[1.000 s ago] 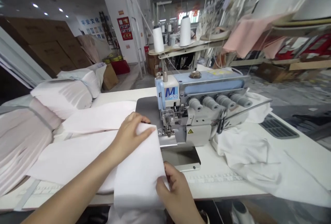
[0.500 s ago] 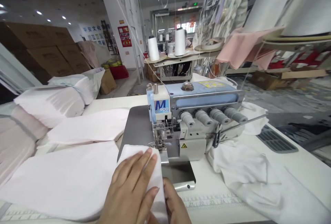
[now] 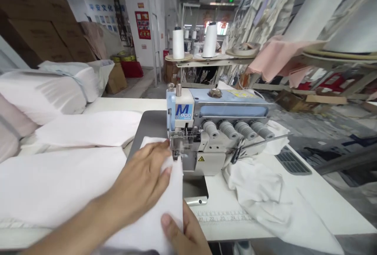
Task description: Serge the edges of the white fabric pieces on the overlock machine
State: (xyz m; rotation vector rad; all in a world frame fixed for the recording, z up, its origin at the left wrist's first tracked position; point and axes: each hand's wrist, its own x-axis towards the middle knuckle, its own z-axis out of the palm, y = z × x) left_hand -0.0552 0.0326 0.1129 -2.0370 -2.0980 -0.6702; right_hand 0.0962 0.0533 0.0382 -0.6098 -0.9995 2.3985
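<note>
A white fabric piece (image 3: 160, 208) lies with its far end at the presser foot (image 3: 176, 153) of an overlock sewing machine (image 3: 212, 129) marked M 900. My left hand (image 3: 147, 172) lies flat on the fabric, its fingertips just left of the needle area. Closer to me, my right hand (image 3: 184, 227) pinches the fabric's right edge, thumb on top and fingers underneath. Left of my hands rest more white fabric pieces (image 3: 59, 184). Bunched white fabric (image 3: 259, 192) sits to the right of the machine.
Tied stacks of white fabric (image 3: 44, 94) stand at the far left of the table. A printed ruler (image 3: 224, 218) runs along its front edge. Behind the machine are thread cones (image 3: 209, 41) on a stand, pink cloth (image 3: 273, 56) and cardboard boxes (image 3: 38, 39).
The fabric has moved forward, its end now at the presser foot. My left hand has slid forward with it. My right thumb now shows on top of the fabric's edge. The view has shifted.
</note>
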